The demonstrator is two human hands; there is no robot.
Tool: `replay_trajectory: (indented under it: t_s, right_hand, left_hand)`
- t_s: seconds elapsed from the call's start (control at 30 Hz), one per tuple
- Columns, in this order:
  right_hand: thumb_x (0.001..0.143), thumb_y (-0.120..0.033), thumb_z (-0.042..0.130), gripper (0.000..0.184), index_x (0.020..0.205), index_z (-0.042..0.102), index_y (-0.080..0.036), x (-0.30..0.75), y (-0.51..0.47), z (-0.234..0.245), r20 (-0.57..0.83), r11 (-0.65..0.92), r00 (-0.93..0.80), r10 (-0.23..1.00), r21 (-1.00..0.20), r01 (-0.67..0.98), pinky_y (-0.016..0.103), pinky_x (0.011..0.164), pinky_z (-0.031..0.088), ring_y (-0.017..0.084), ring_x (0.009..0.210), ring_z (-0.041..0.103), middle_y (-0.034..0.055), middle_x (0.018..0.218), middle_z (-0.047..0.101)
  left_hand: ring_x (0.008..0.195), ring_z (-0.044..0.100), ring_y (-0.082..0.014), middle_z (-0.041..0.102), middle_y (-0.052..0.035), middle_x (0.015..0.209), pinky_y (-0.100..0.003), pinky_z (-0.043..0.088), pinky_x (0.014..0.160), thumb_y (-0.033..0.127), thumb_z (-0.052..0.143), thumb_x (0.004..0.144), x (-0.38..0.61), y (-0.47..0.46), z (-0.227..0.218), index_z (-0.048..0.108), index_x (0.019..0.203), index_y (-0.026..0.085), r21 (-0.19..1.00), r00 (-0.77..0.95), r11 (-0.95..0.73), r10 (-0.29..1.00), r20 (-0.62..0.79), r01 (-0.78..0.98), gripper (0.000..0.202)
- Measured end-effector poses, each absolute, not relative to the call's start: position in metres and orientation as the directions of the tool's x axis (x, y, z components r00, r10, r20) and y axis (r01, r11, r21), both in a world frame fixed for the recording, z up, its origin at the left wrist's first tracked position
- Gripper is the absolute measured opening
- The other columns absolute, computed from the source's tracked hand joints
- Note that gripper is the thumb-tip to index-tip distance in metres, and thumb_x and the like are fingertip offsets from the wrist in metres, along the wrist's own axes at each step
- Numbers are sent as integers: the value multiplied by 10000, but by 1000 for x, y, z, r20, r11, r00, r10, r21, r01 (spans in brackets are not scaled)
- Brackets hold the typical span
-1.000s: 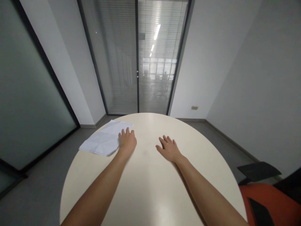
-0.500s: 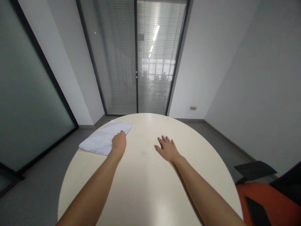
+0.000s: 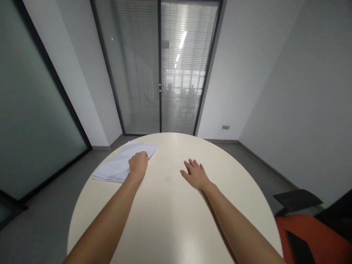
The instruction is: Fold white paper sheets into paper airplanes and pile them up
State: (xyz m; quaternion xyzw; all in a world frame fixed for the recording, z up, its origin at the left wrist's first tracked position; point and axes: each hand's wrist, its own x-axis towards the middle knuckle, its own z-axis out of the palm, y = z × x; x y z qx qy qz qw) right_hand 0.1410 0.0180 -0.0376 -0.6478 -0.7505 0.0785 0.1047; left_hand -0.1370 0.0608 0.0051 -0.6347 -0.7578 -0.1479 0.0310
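A pale, bluish-white cloth (image 3: pixel 117 165) lies spread at the far left of the round cream table (image 3: pixel 167 212), its edges close to the rim. My left hand (image 3: pixel 138 162) is closed in a fist over the cloth's right part and grips it; the fingertips are hidden beneath the knuckles. Palm down on the bare tabletop, to the right of the middle, rests my right hand (image 3: pixel 195 174). Its fingers are spread and it holds nothing.
An office chair with an orange seat (image 3: pixel 310 234) and a black armrest (image 3: pixel 298 200) stands against the table's right side. Behind the table are a glass partition with blinds (image 3: pixel 140 73) and a white wall (image 3: pixel 242 66).
The cloth has shifted slightly, its right corner further right and its front-left edge nearer me, with more creases. My left hand has turned a little on it. My right hand stays put.
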Motion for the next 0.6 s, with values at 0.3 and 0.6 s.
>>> replay_trajectory:
  t_s: [0.3,0.6]
  right_hand:
    - [957,-584,429,667,1499,429,-196,142,20,-42,82,159,-141,987,-296,942,566,1179,118,357,1506,190,148,1620,302]
    - [920,-310,411,401,1255,505,-112,161,34,-23,646,217,445,620,-686,694,443,983,427,276,1112,547,184,1214,591]
  left_hand:
    - [955,687,-265,717,-133,1057,-351,497,780,231,374,1007,-103,39,37,681,1062,164,161,-39,-8,957,289,987,319]
    - [1015,664,-218,701,-74,1061,-293,497,845,154,470,937,-25,-4,9,690,941,194,195,546,-558,830,115,807,223]
